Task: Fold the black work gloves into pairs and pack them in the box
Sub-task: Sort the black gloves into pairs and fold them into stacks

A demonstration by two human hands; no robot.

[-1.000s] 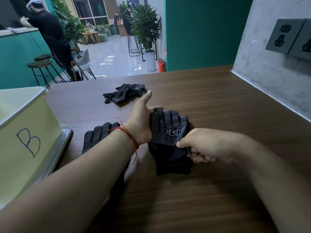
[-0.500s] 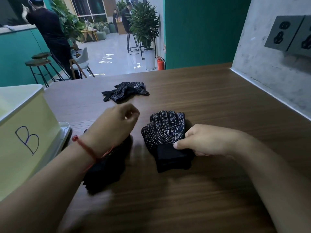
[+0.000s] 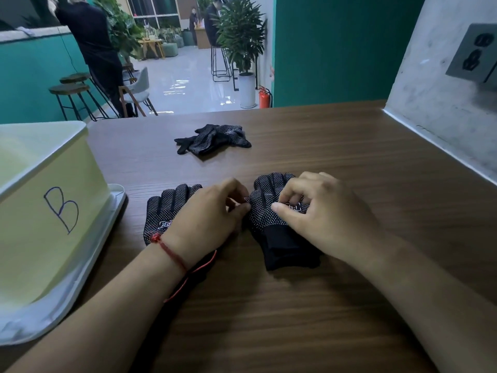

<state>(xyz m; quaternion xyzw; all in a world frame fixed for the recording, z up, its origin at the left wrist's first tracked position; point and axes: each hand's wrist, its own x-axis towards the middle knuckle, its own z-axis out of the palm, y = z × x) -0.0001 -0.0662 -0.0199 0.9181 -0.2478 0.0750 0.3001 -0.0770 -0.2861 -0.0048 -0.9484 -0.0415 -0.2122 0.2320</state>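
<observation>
So the left hand (image 3: 207, 219) had swung off the spare glove (image 3: 166, 205) at 10 o'clock to join the right hand (image 3: 322, 211), both pinching the dotted glove (image 3: 271, 189) at 12 o'clock, box (image 3: 53, 238) waiting at 9, so I'd guess folding was starting.

café-like lounge: bar stools (image 3: 74, 88), potted plant (image 3: 240, 36), glossy floor (image 3: 185, 82)
</observation>
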